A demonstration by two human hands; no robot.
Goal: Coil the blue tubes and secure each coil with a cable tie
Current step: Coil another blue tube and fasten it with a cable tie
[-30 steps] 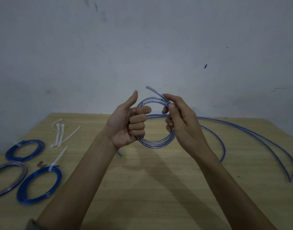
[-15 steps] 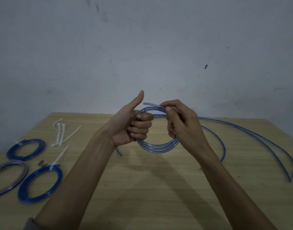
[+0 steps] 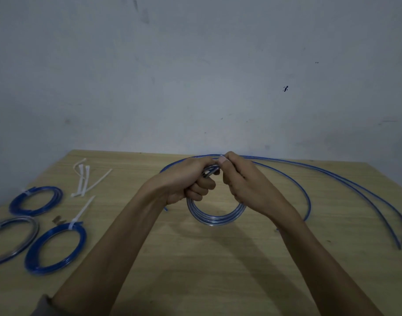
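Note:
A pale blue tube coil (image 3: 215, 217) of several loops hangs low over the wooden table (image 3: 218, 270) at its middle. My left hand (image 3: 191, 179) grips the coil's upper left part with curled fingers. My right hand (image 3: 243, 181) pinches the top of the coil beside it, and its palm covers the coil's right side. Several loose white cable ties (image 3: 86, 181) lie at the back left. Long uncoiled blue tubes (image 3: 359, 195) arc across the table's right side.
Three tied coils lie at the left: a dark blue coil (image 3: 55, 248) with a white tie, a grey-blue coil (image 3: 13, 238) at the frame edge, and another blue coil (image 3: 36, 200) behind them. A grey wall rises behind the table.
Both hands have lowered the coil from chest height toward the table and tilted it away. My left thumb, raised before, has closed over the top of the coil.

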